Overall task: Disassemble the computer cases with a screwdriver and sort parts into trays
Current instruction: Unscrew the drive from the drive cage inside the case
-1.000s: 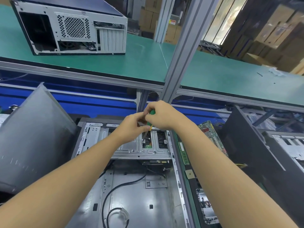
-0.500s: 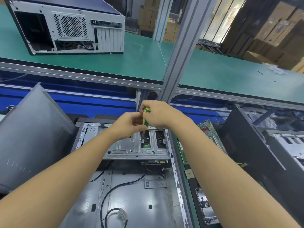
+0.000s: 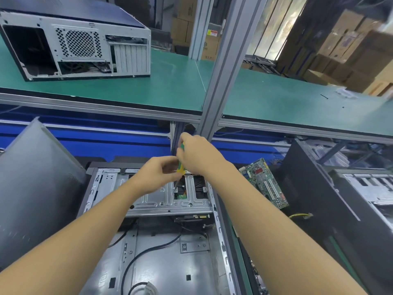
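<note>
Both your bare forearms run in from the bottom corners and meet at the green-and-yellow plastic-handled screwdriver (image 3: 180,166), which stands close to upright. Your right hand (image 3: 200,156) is wrapped over the upper part of that handle from the right side, fingers curled round it, back of the hand facing up at you. Your left hand (image 3: 158,176) sits just left of the screwdriver and a bit lower than the right one, thumb and fingertips curled in and pinching the lower yellow part of the handle. The two hands almost touch across it. Both elbows are extended, with each forearm angled inward toward the screwdriver.
</note>
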Motion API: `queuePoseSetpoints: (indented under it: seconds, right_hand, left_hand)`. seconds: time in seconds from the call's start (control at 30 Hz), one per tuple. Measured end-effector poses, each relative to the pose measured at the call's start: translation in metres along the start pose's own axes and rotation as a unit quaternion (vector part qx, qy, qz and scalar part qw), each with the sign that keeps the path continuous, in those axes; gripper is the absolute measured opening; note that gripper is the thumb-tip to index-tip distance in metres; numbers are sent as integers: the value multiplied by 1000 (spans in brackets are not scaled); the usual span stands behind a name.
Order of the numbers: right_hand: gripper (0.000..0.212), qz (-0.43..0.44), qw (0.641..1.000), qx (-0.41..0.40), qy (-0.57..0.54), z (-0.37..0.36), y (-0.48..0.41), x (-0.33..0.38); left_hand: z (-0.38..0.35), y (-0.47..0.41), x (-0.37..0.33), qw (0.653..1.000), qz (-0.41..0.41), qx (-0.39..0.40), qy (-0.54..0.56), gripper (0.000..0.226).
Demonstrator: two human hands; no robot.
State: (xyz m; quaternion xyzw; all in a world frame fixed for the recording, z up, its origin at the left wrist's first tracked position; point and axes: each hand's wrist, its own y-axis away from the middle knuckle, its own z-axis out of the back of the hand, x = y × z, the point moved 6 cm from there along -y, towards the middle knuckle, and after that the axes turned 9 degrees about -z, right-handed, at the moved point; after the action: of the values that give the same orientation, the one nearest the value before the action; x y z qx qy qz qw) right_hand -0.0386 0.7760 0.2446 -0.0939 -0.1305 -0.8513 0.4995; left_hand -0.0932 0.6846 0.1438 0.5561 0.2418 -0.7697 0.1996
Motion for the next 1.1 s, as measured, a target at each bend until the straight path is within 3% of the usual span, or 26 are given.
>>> queuePoseSetpoints:
  seconds: [0.2,0.33,0.37,0.43,0.53,0.67,0.77,0.83,0.9,0.97,1.1]
  right_hand:
    - [13,16,999,43,-26,-6,2,5]
    - [51,-45,998,10,32,-3,1,-4]
    - [52,-45,996,-6,71,-1,0,-5]
    - [35,-18,995,-27,99,1,0,-2]
    - [17,0,1000,-12,23,4,-1,0]
    - [14,44,997,60,-4,3,0,6]
    - [11,37,998,51,-21,2,1,5]
    - [40,3,1000,14,23,2,1,0]
    - [53,-31,997,-29,71,4,1,-4]
    - [43,-36,998,-30,50,1,-1,-5]
    - [21,-30,998,52,-29,-2,-3,-4]
  left_hand:
    - [7,-5,2,995,-5,-66,-71,32]
    - [2,-9,-4,988,-6,-58,-146,25]
    - [1,-9,-5,987,-7,-50,-150,25]
    - [-1,-8,-4,996,9,-27,-82,31]
    - [1,-4,-3,997,30,1,65,35]
    - [10,-7,-2,999,25,-31,-12,24]
    - [6,-11,-6,994,3,-44,-103,26]
    - [2,-13,-7,989,-6,-52,-136,31]
    - [0,-14,-10,987,-16,-58,-147,34]
    - [-3,-12,-11,992,-27,-32,-119,33]
    - [4,-3,-2,1000,-18,5,-4,29]
